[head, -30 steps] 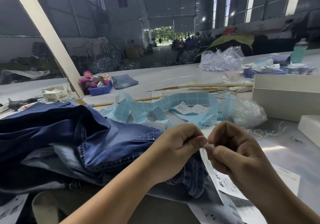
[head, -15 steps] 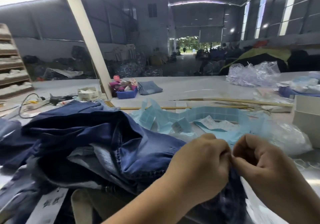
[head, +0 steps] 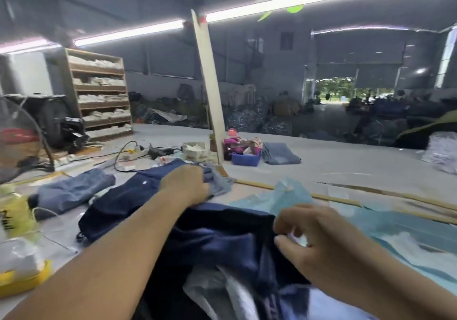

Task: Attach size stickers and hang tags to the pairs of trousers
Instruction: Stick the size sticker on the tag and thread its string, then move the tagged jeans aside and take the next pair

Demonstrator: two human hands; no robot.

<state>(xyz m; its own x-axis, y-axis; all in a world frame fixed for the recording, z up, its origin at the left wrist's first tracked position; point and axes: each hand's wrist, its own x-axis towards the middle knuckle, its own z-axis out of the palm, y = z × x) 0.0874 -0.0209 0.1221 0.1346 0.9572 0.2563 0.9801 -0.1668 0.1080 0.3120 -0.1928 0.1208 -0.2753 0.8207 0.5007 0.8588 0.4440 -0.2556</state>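
Observation:
A dark blue pair of trousers (head: 217, 240) lies bunched on the table in front of me. My left hand (head: 185, 186) reaches forward and grips the far edge of the denim. My right hand (head: 304, 230) pinches the near edge of the dark trousers, with a bit of white showing between its fingers. A light blue strip of sticker backing (head: 371, 225) lies just right of the trousers. Another dark pair (head: 128, 196) stretches to the left, beside a lighter folded pair (head: 74, 188). The image is blurred by motion.
A slanted wooden post (head: 207, 92) rises from the table. A blue tray (head: 246, 157), a folded pair of jeans (head: 280, 154), a small carton (head: 195, 150) and cables (head: 128, 156) sit behind. A fan (head: 19, 141) and yellow bottle (head: 14, 213) stand at left.
The view has swung left and up. My left hand has left the right hand and reached forward onto the denim. My right hand stays at the near edge of the trousers.

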